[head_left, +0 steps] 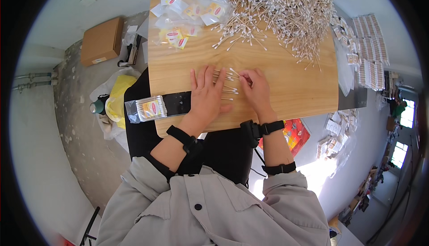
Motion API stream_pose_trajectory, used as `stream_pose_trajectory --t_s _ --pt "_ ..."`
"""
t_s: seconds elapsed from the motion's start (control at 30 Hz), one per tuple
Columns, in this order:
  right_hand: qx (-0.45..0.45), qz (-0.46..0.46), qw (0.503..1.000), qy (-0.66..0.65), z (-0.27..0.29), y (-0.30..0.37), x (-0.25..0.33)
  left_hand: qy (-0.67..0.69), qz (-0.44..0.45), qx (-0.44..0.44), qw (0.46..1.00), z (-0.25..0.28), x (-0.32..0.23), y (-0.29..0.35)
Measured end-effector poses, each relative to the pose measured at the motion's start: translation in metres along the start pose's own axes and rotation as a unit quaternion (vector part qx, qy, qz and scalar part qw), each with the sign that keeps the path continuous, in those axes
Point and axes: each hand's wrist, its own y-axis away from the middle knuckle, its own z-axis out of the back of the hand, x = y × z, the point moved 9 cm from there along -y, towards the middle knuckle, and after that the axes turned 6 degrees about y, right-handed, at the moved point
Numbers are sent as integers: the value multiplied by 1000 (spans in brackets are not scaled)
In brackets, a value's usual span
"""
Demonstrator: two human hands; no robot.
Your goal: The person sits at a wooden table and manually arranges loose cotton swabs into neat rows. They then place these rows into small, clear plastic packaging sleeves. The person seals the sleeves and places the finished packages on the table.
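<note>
My left hand (205,95) lies flat on the wooden table (286,89), fingers spread over several cotton swabs (229,88) whose white tips stick out to its right. Just beside it, my right hand (256,90) pinches a single cotton swab (235,72) by its stick near the thumb and forefinger. Left of my left hand, a clear pack of cotton swabs (151,108) with a yellow and white label rests on a black strip (178,103) at the table's near left edge. Part of the swabs under my left palm is hidden.
A big heap of loose cotton swabs (286,9) covers the far right of the table. Clear plastic bags with labels (187,9) lie at the far left. On the floor are a cardboard box (102,41), a yellow bag (118,100), and stacked packs (371,49) at right.
</note>
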Motion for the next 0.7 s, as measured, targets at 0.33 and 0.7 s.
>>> stream_pose_trajectory --t_s 0.33,0.7 --pt "0 -13 999 -37 -2 -7 -4 -13 -12 -45 999 -11 -5 13" --pt "59 33 992 -104 -14 -18 16 39 -39 -46 997 5 -10 29"
